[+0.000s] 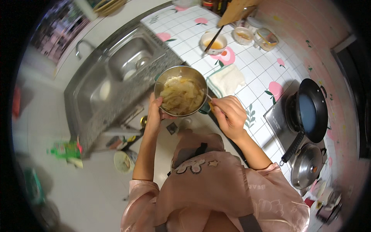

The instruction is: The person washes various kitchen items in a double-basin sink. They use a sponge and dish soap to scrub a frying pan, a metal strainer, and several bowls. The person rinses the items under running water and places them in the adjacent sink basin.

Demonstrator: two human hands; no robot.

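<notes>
My left hand (156,111) grips the near left rim of a round steel bowl (181,68), thumb over the edge and fingers below. Green handles show at its sides. Inside lie pale, glossy pieces of food (182,92) in a yellowish wet coating; their kind is unclear. At the right rim, my right hand (230,114) pinches a thin metal utensil handle (209,97), whose other end is hidden in the bowl. Just beyond this hand, a folded white cloth (227,78) with a green edge lies on the counter.
A double steel sink (92,87) is at left. Chopsticks (214,37) rest across a bowl of orange-yellow liquid (213,49). On the right, a black wok (323,116) sits on a cooktop (275,127) beside a lidded steel pan (308,165). A bin (123,162) stands on the floor.
</notes>
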